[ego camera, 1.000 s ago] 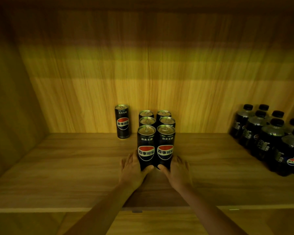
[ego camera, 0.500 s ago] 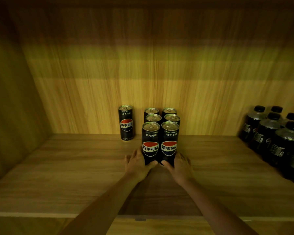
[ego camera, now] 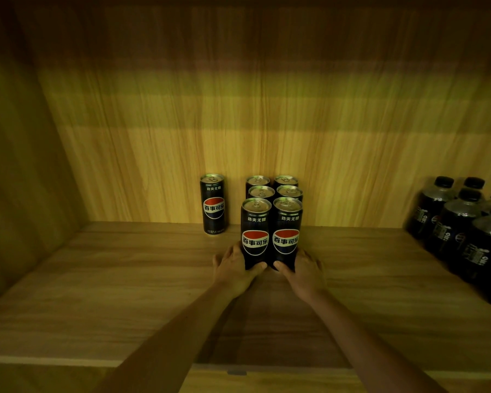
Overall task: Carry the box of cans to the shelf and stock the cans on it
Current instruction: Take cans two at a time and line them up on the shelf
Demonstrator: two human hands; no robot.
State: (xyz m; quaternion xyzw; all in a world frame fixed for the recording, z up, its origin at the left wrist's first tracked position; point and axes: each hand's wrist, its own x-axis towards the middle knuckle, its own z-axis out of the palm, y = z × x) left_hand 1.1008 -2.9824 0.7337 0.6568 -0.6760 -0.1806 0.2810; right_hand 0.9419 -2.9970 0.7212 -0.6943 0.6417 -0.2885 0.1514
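Observation:
Several black cola cans stand upright on the wooden shelf [ego camera: 125,293], in two rows running toward the back wall. My left hand [ego camera: 233,269] grips the base of the front left can [ego camera: 255,228], thumb across its front. My right hand [ego camera: 302,269] grips the base of the front right can [ego camera: 287,226] the same way. Both front cans touch each other and the cans behind them [ego camera: 275,190]. One more can [ego camera: 213,204] stands alone to the left, near the back wall. No box is in view.
A group of dark plastic bottles [ego camera: 465,222] with black caps fills the right side of the shelf. The shelf's side wall [ego camera: 17,180] rises at the left. Bare shelf lies between the lone can and that wall. The shelf's front edge [ego camera: 68,361] runs below my forearms.
Both hands have slid the two front cans back toward the wall, closing them up against the rows behind. The view has shifted slightly, with the bottles further right.

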